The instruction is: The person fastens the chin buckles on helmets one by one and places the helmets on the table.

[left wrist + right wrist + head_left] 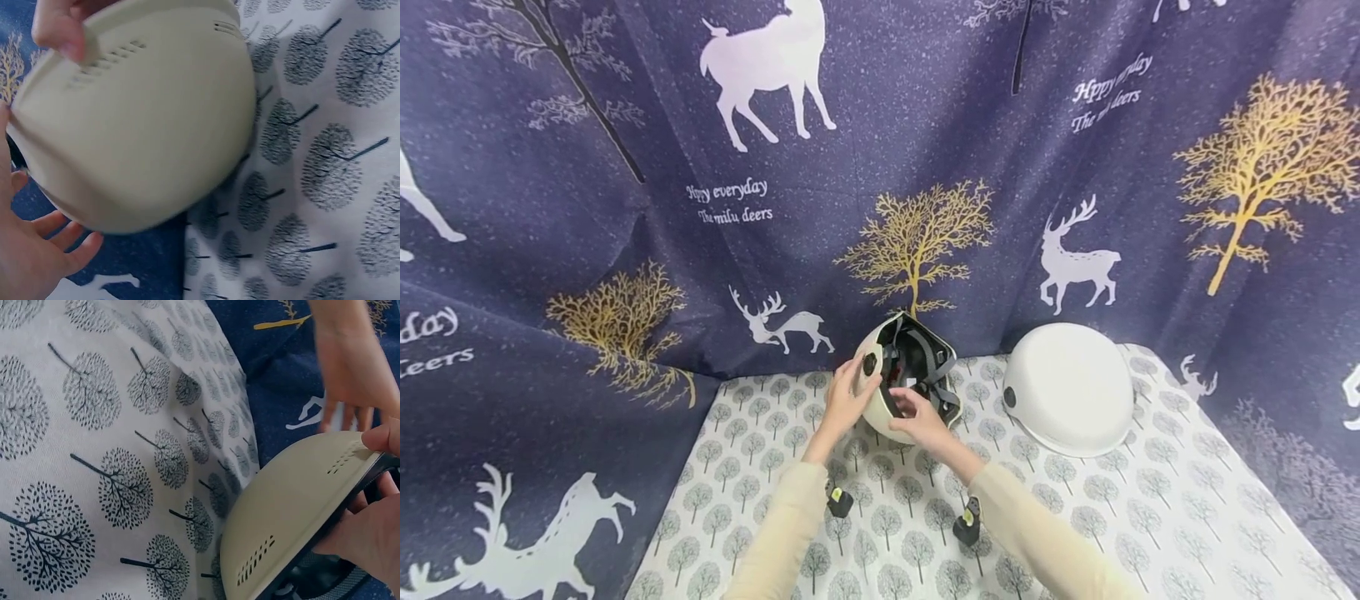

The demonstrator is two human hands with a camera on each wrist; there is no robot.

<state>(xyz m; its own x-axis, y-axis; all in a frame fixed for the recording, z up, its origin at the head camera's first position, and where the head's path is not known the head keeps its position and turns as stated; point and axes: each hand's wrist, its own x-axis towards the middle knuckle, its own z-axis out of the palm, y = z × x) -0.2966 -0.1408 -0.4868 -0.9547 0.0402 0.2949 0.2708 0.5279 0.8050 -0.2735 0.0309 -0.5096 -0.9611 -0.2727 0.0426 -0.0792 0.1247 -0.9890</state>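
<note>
A cream helmet (868, 408) is tipped so that its dark lining and grey straps (936, 367) face up and to the right. My right hand (921, 423) pinches its near rim, thumb outside on the shell and fingers inside, as the right wrist view also shows. Against the shell's left side lies my left hand (847, 396), by a round black piece (869, 364). In the left wrist view the left fingers (56, 240) are spread, with fairly straight fingertips at the shell's edge. Rows of small vent slots (256, 559) run along the rim.
A white helmet (1071, 387) stands dome up on the right of the table. Tree-patterned cloth (887, 533) covers the table. Behind and to the left hangs a dark blue curtain (865, 108) with deer and trees, close behind both helmets.
</note>
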